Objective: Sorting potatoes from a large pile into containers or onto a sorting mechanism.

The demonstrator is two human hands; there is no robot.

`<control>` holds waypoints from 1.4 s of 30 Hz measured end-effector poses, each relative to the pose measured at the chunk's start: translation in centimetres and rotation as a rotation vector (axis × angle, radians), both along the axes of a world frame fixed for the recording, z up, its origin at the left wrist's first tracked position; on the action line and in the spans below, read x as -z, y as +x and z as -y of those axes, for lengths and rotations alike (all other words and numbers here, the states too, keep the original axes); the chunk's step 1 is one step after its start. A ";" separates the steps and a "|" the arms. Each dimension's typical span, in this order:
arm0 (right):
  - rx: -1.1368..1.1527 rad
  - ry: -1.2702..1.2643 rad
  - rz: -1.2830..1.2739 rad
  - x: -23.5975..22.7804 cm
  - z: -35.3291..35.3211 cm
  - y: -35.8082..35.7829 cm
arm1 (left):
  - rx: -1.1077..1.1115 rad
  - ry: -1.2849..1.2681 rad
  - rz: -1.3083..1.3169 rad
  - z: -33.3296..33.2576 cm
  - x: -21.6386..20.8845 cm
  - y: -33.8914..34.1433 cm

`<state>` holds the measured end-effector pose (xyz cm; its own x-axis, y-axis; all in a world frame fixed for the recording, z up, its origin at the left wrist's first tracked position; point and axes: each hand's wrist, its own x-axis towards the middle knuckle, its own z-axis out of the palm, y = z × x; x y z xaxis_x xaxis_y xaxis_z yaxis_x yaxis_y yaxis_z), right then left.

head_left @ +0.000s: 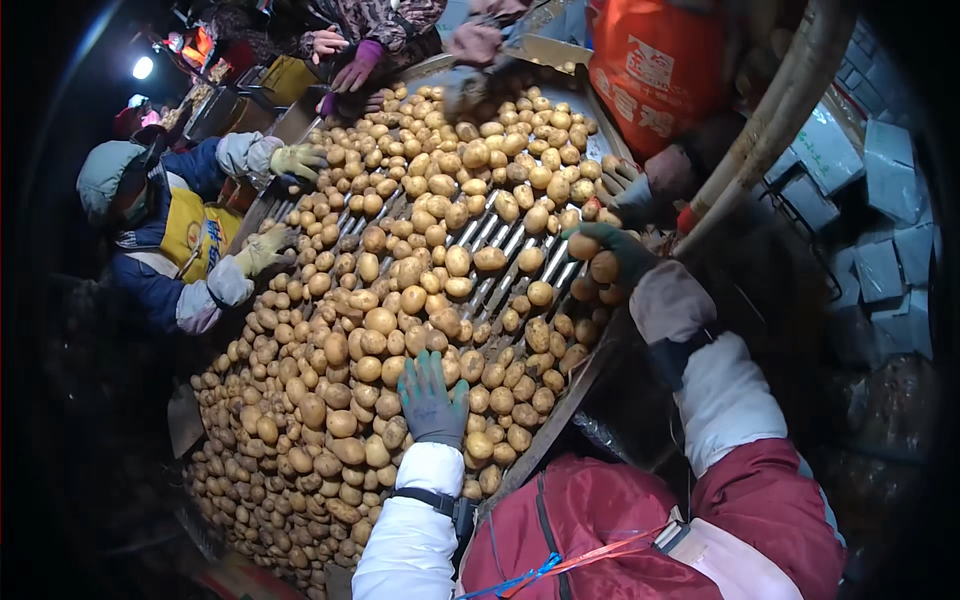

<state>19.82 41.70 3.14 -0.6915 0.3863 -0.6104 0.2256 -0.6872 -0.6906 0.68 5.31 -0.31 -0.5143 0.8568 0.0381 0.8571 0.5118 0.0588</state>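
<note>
Many yellow-brown potatoes [300, 430] lie heaped over a bed of metal rollers [490, 262], whose bars show in the middle. My left hand [435, 402], in a grey-green glove, rests on the near potatoes. Its fingers are spread and it holds nothing. Over at the right edge of the bed, my right hand [628, 258], in a dark green glove, is closed with its fingers curled over a potato [583, 247]. Another potato [604, 266] sits against that hand, and several more lie just below it.
A co-worker in a yellow apron [195, 235] reaches in from the left with gloved hands. Other people's hands work at the far end and right side. An orange-red bag [655, 70] hangs at the back right, near a thick curved pole [775, 120]. Wrapped boxes [885, 265] stand far right.
</note>
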 end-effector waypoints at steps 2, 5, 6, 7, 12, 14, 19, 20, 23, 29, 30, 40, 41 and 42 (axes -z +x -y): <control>0.190 -0.084 -0.297 -0.1 2.0 3.3 | 0.008 0.016 0.014 -0.7 0.0 -0.2; 0.310 -0.172 -0.325 -0.2 6.4 7.2 | 0.021 0.061 -0.020 -0.3 0.0 -0.7; 0.355 -0.179 -0.313 0.0 7.5 8.9 | 0.038 0.058 -0.026 -0.6 0.1 -0.7; 0.404 -0.177 -0.295 0.2 8.5 10.5 | 0.053 0.054 -0.033 -0.8 0.2 -0.6; 0.569 -0.079 -0.177 2.0 12.3 16.3 | 0.068 0.118 -0.040 0.5 0.0 -1.1; 0.617 0.060 -0.055 2.5 12.7 19.6 | 0.073 0.064 -0.015 -0.1 0.5 -1.0; 0.554 0.449 0.337 4.3 11.7 27.0 | 0.068 0.054 -0.066 -0.8 0.6 0.0; 0.544 0.470 0.323 4.2 12.0 26.5 | 0.100 0.139 0.013 -0.9 0.0 -0.1; 0.457 0.476 0.170 1.1 14.0 19.8 | 0.178 0.324 -0.043 0.1 1.1 -0.5; 0.096 0.336 -0.109 0.0 14.6 -0.1 | 0.087 0.274 -0.086 0.6 -3.3 0.0; 0.057 0.419 -0.081 0.6 14.0 -2.2 | 0.119 0.296 -0.023 -0.2 -3.3 0.6; -0.320 1.352 0.418 8.0 6.5 -16.2 | 0.151 0.287 0.437 -1.3 -5.2 0.5; -0.321 1.346 0.420 8.7 5.9 -16.4 | 0.138 0.304 0.480 -1.8 -5.2 -0.1; -0.304 1.340 0.431 9.3 4.9 -16.5 | 0.142 0.298 0.486 -2.7 -5.0 -1.1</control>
